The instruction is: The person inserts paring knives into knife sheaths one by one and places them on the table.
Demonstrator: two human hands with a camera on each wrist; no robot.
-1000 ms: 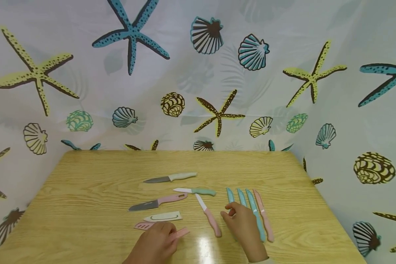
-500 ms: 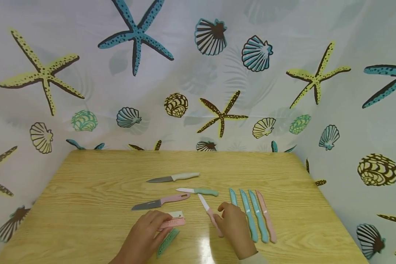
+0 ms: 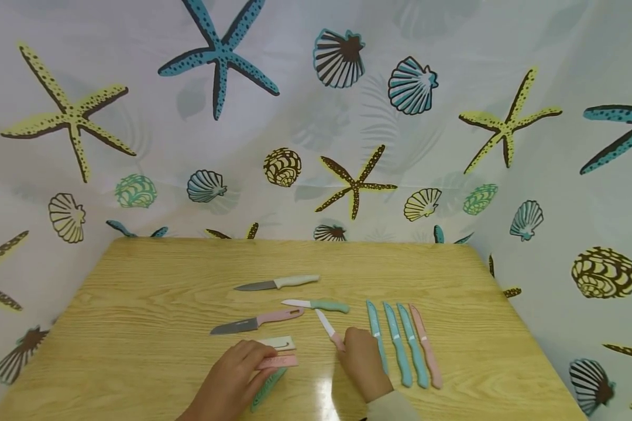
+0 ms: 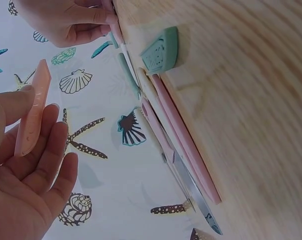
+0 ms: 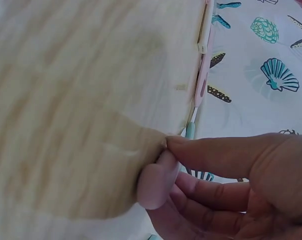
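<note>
Starting big: the white sea-print cloth (image 3: 295,117) hangs right along the far edge of the pale wood-grain table (image 3: 153,304), so we'd say the easier moving room is out toward the left edge. On the right we're boxed in by the row of four slim, sheathed-looking knives, three blue and one pink (image 3: 398,345), just beside our right hand (image 3: 362,354). That hand has thumb and fingers curled round the pink handle of the small knife with a bare white blade (image 3: 330,329); we can't tell if it's lifted. Its tip points away from us, very near the pale-green-handled knife (image 3: 329,306), so we'd mind that first.

Handling guess: light, stiff, a bit slick on that rounded handle, and if the blade's ceramic, chippy. We'd stick to the handle and leave the cutting edge alone.

Our left hand (image 3: 232,374) pinches the flat pink sheath with embossed marks (image 3: 277,362) between thumb and fingers. Probably featherlight, stiffish plastic; sides are the sensible hold, fingertips off the mouth. The dark-green sheath (image 3: 267,390) sits close by.
</note>
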